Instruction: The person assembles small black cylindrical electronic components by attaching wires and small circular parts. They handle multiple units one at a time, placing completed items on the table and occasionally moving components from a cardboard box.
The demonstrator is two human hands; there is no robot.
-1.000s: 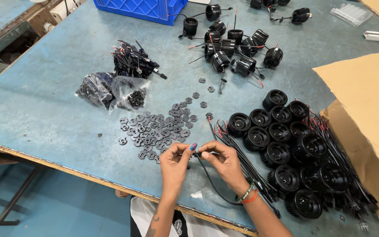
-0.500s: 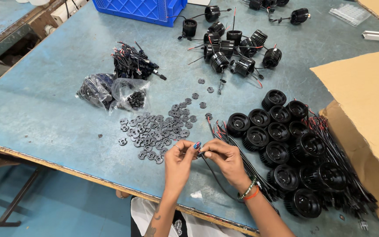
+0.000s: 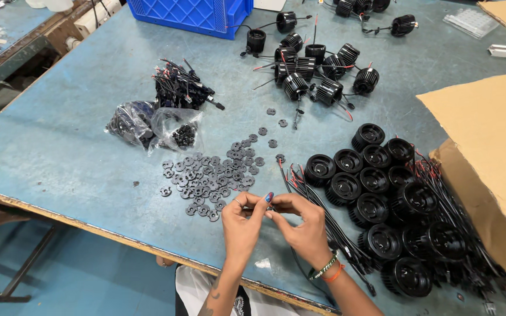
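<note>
Bright, even overhead light, soft short shadows, sharp focus, slight wide-angle bending at the edges.

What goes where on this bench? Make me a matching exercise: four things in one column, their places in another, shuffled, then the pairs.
Things:
1. blue crate
2. small grey washers
3. clear bags of small parts
4. cardboard sheet

Places:
A. right edge of the table
B. scattered just beyond the left hand
C. far edge, top of the view
D. left of the washers, beside a bundle of black connectors

Pairs: 1-C, 2-B, 3-D, 4-A
</note>
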